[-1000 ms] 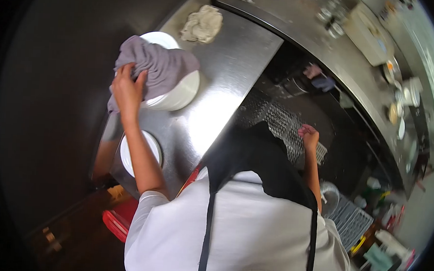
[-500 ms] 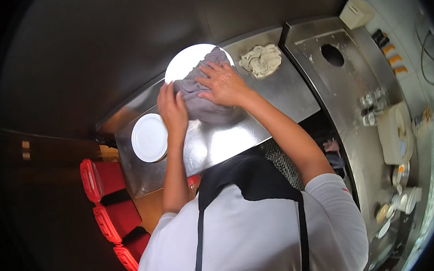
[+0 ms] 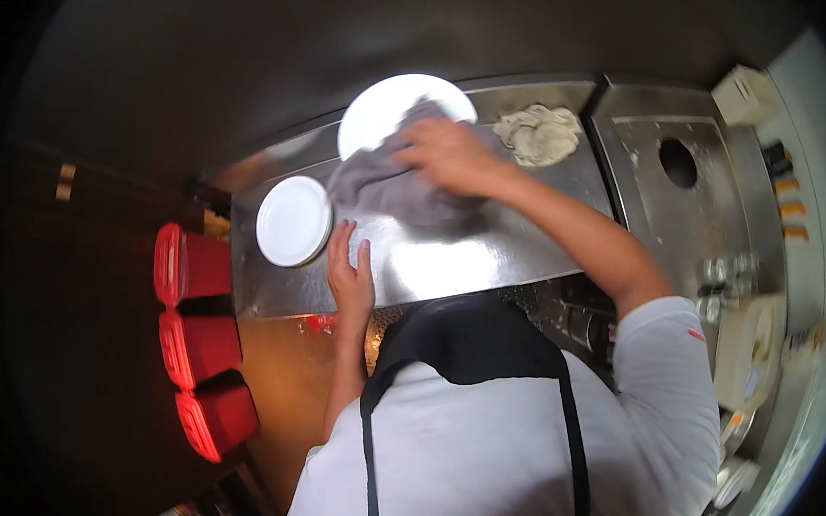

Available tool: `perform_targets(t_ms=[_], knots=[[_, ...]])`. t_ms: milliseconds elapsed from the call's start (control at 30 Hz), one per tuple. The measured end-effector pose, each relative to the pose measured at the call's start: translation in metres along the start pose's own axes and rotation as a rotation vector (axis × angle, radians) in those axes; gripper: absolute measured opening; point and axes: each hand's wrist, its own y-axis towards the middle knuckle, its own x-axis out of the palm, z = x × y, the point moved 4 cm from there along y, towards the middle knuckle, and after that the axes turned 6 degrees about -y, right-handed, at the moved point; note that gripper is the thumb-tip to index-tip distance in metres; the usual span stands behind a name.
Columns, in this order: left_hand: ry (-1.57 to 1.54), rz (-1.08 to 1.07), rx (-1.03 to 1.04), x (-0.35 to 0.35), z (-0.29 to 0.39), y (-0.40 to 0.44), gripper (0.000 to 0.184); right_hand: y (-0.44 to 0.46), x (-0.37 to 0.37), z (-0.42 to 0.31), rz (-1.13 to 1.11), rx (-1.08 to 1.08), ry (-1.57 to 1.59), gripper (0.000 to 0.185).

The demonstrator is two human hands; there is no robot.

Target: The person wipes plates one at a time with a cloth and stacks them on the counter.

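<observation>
A grey cloth [image 3: 389,184] is bunched over the front of a large white plate [image 3: 383,107] at the back of the steel counter. On top of the cloth, my right hand [image 3: 451,157] grips it with bent fingers, slightly smeared by motion. My left hand [image 3: 351,275] is near the counter's front edge, fingers extended and apart, holding nothing. Just left of that hand sits a small stack of smaller white plates [image 3: 293,221].
A crumpled beige cloth [image 3: 538,135] lies right of the large plate. Farther right is a steel unit with a round dark hole [image 3: 678,163] and some glasses [image 3: 732,271]. Several red lidded containers [image 3: 202,266] stand at the lower left.
My left hand has left the cloth and large plate and drawn back toward the counter's front. My right hand has gone from spread flat to gripping the cloth. The camera view has turned.
</observation>
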Motion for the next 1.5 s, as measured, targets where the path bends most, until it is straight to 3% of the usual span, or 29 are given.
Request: perform_targets(t_ms=[100, 200, 367, 533, 633, 700, 800, 833, 867, 933, 1000, 1033, 1067, 1133, 1200, 1233, 1333, 1433, 1500], knots=[[-0.015, 0.084, -0.091, -0.01, -0.018, -0.016, 0.034, 0.008, -0.003, 0.066, -0.062, 0.224, -0.27, 0.043], [-0.088, 0.16, -0.156, -0.016, -0.026, -0.015, 0.033, 0.061, 0.043, 0.076, 0.075, 0.183, -0.358, 0.043], [-0.137, 0.358, -0.054, -0.027, -0.016, 0.029, 0.036, 0.08, 0.06, -0.03, -0.055, 0.05, -0.083, 0.067], [-0.207, 0.335, -0.006, -0.022, -0.009, 0.072, 0.037, 0.02, -0.002, -0.054, -0.096, -0.131, 0.062, 0.058], [-0.189, 0.236, 0.027, -0.009, -0.018, 0.085, 0.038, -0.013, -0.016, -0.034, 0.051, -0.077, 0.077, 0.046], [-0.149, 0.166, 0.02, -0.004, -0.018, 0.09, 0.036, -0.016, -0.033, -0.007, 0.142, 0.12, 0.061, 0.037], [-0.11, 0.085, 0.02, 0.001, -0.018, 0.11, 0.038, -0.005, -0.04, 0.052, 0.403, 0.698, 0.313, 0.032], [-0.103, 0.059, 0.016, 0.005, -0.018, 0.12, 0.04, 0.013, -0.067, 0.047, 0.378, 0.958, 0.385, 0.034], [-0.133, 0.038, 0.016, 0.012, -0.021, 0.133, 0.043, 0.021, -0.064, 0.065, 0.53, 0.849, 0.215, 0.043], [-0.198, -0.016, 0.022, 0.031, -0.03, 0.163, 0.051, 0.05, -0.051, 0.058, 0.376, 0.85, 0.423, 0.053], [-0.557, -0.043, -0.185, 0.059, -0.054, 0.192, 0.065, 0.06, 0.004, 0.042, 0.051, 0.583, -0.134, 0.06], [-0.733, -0.072, -0.288, 0.075, -0.06, 0.2, 0.071, 0.062, 0.026, 0.025, 0.034, 0.456, -0.265, 0.059], [-0.681, -0.086, -0.225, 0.08, -0.061, 0.209, 0.079, 0.063, 0.039, 0.005, 0.009, 0.334, -0.401, 0.058], [-0.717, -0.141, -0.214, 0.085, -0.07, 0.221, 0.072, 0.061, 0.048, -0.031, -0.148, 0.225, -0.212, 0.053], [-0.798, -0.157, -0.249, 0.075, -0.05, 0.221, 0.066, 0.037, 0.018, -0.049, -0.166, 0.259, -0.122, 0.049], [-0.642, -0.158, -0.189, 0.074, -0.048, 0.222, 0.061, 0.027, 0.009, -0.055, -0.173, 0.261, -0.067, 0.047], [-0.22, -0.089, 0.007, 0.064, -0.034, 0.225, 0.048, -0.011, -0.017, -0.025, -0.036, 0.536, -0.338, 0.042], [0.055, 0.035, 0.197, 0.049, -0.014, 0.223, 0.035, -0.035, -0.002, 0.01, 0.293, 0.882, -0.155, 0.041], [0.049, 0.002, 0.155, 0.04, -0.006, 0.225, 0.03, -0.044, 0.015, 0.02, 0.495, 0.983, -0.004, 0.042]])
